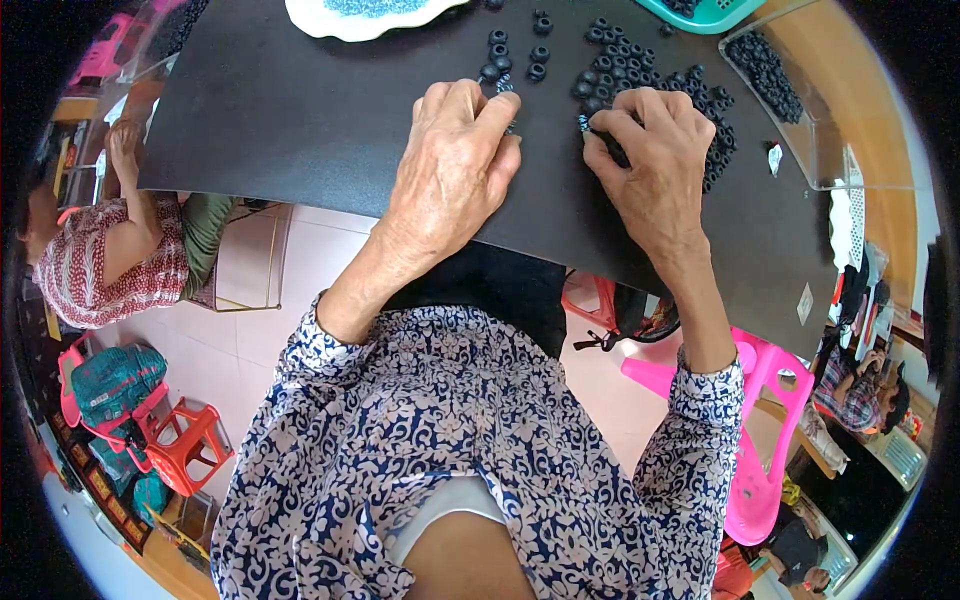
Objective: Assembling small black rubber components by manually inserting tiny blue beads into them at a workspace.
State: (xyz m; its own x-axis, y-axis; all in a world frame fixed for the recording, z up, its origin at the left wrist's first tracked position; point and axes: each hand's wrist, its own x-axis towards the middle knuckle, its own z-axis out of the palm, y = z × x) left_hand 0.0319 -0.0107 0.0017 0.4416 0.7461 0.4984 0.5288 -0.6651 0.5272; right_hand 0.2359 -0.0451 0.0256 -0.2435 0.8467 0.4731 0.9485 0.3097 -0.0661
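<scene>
Both of my hands are over the dark table, near its close edge. My left hand (pixel 445 165) is closed, thumb and forefinger pinching a short strand of small blue beads (pixel 505 84) that shows above the forefinger. Larger black beads (pixel 497 62) lie in a short row touching the strand's far end. My right hand (pixel 655 150) is closed in a pinch beside the pile of black beads (pixel 625 62), partly covering it. At its fingertips a bit of small blue beading (pixel 583 122) shows; the rest is hidden. A second short row of black beads (pixel 540 50) lies between the hands.
A white scalloped dish (pixel 310 22) of tiny blue beads stands at the far left, a teal basket (pixel 735 18) at the far right. A clear box (pixel 810 150) holds black beads. Another person (pixel 110 250) sits at left. A pink chair (pixel 765 440) is near my right elbow.
</scene>
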